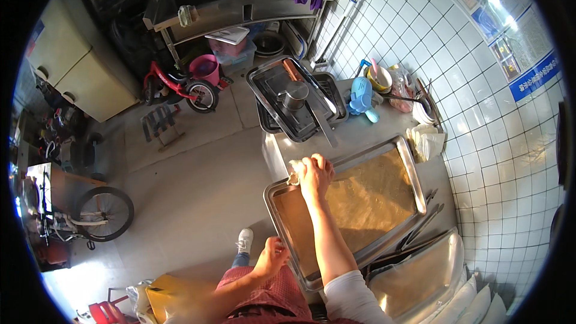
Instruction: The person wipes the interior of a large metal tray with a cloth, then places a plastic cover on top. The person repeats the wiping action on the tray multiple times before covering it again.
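A large rectangular metal baking tray (373, 189) with a raised rim lies before me on a metal table, its bottom amber-brown and glossy. My right hand (315, 175) reaches across the tray to its far rim near the left corner. A crumpled pale cloth or paper (294, 173) is bunched under its fingers at the rim. Beside the tray's left rim is my left hand (272, 258), fingers curled. Whether its fingertips touch the rim I cannot tell.
Stacked dark trays (270, 85) hold a metal cup (295, 95) and a long spatula-like blade (321, 123). Nearby on the table (301, 144) lies a light-blue plastic device (361, 94). Tongs (423, 225) and another tray (409, 283) are at right. A tiled wall (477, 153) borders the table.
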A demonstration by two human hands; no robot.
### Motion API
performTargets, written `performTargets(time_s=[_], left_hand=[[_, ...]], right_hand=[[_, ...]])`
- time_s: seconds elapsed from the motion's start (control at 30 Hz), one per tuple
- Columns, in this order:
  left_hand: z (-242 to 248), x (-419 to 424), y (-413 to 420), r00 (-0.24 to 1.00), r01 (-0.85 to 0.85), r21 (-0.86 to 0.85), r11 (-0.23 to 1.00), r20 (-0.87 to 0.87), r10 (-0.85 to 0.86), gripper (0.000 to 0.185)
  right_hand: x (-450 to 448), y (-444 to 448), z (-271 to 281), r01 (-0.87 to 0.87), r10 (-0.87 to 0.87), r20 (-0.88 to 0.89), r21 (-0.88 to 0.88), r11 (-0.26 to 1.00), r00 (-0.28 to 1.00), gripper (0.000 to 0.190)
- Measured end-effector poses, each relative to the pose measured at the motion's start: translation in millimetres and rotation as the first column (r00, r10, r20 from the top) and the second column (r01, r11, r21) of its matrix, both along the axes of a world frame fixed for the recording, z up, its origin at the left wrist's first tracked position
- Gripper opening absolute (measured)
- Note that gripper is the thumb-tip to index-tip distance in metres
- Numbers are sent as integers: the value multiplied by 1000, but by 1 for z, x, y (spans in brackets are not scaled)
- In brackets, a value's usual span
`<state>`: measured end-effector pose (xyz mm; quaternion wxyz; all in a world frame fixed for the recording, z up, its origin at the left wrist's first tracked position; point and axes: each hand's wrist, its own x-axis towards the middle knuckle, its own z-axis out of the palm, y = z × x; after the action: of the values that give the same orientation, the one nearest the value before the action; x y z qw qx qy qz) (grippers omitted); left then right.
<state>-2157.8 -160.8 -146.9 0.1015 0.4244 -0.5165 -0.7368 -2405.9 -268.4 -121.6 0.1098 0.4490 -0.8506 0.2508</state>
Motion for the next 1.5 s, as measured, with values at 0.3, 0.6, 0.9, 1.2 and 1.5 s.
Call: performTargets(time_s=[0.3,0.6,0.9,1.2,1.5], left_hand=[[17,-5,-22,988,16,103,995,-156,0,30],[-12,11,-37,907,127,589,798,-395,147,28],[-14,15,-58,986,-43,570,821,-106,125,16],[-3,-3,-18,961,-125,365,922,275,21,35],[-6,-14,33,917,-56,293,954,393,-67,44]], right_hand=[[121,17,-12,-303,364,232,-259,917,902,16],[158,147,18,-326,382,404,-203,923,831,22],[226,287,15,-133,97,369,71,989,924,19],[181,312,29,221,-183,374,-61,973,909,15],[144,320,33,-462,239,457,473,751,857,14]])
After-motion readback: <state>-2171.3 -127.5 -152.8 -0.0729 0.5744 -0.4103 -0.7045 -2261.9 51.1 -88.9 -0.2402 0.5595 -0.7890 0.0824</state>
